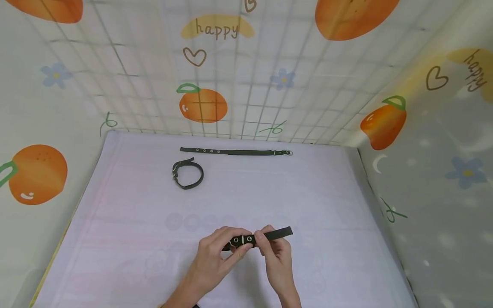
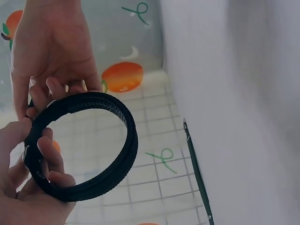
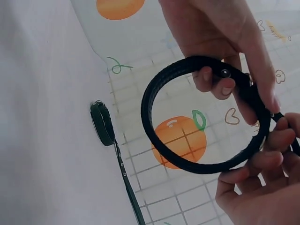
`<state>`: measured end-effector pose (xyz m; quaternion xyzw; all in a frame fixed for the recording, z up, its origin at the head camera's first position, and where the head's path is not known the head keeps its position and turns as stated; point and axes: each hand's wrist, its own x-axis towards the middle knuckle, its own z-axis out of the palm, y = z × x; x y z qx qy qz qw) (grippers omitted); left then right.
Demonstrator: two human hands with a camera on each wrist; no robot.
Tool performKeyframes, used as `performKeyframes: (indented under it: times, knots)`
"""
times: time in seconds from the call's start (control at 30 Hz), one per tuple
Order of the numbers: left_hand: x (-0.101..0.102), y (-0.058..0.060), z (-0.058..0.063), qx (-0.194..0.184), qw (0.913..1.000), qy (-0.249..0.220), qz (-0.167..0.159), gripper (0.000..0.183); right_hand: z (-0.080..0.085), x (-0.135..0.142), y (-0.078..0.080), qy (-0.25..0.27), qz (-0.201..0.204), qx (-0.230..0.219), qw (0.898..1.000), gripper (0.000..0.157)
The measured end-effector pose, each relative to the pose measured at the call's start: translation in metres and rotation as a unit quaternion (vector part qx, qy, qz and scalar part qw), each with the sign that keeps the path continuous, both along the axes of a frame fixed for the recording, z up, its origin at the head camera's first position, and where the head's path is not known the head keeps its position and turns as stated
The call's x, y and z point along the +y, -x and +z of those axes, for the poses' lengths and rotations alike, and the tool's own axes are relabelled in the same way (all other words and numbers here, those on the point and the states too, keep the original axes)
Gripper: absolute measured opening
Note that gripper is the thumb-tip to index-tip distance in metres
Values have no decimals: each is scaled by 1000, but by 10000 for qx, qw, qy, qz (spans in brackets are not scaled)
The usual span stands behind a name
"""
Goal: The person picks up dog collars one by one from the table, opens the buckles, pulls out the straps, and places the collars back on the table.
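Both hands hold a dark pet collar (image 1: 246,241) with metal eyelets and a buckle, above the near part of the table. My left hand (image 1: 214,256) grips the collar at its buckle side, thumb below and fingers above. With thumb and fingers, my right hand (image 1: 276,256) pinches the strap just right of the buckle; the free strap end sticks out to the right past it. In the left wrist view the collar (image 2: 132,145) forms a closed loop, and the right wrist view shows the same collar (image 3: 146,112) as a ring between both hands.
On the white-covered table (image 1: 327,192), a second collar (image 1: 202,173) stands buckled into a loop at the back left. Behind it a third collar (image 1: 246,152) lies straight, its eyelets toward the left. Patterned curtains (image 1: 204,64) hang around the back and sides, with a wire grid behind.
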<state>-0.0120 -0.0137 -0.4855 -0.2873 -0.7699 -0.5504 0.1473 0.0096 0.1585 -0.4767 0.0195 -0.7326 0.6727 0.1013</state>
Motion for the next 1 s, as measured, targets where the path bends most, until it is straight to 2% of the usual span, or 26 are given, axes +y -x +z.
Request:
performKeyframes:
  times: [0.17,0.33,0.53,0.67,0.77,0.9,1.0]
  knots:
    - [1,0,0,-128,9991,-398,3,26,-2,6,0,-14,627,219,9978,11]
    - [2,-1,1,-270,9971,-708,16,27,-6,13,2,-37,1158,433,9923,19]
    - [3,-1,0,-221,9956,-909,15,30,-11,15,1,364,1561,509,9858,21]
    - [4,-2,-1,-399,9917,-1221,-73,30,-16,11,0,426,1652,621,9834,21]
    - [5,-3,-2,-541,9874,-1479,-156,30,-18,8,0,209,1609,751,9839,23]
    - [6,-3,-2,-644,9833,-1677,-290,32,-18,6,0,-230,1222,761,9893,26]
    - [6,-3,-3,-732,9831,-1652,-306,31,-18,5,0,-296,999,707,9920,27]
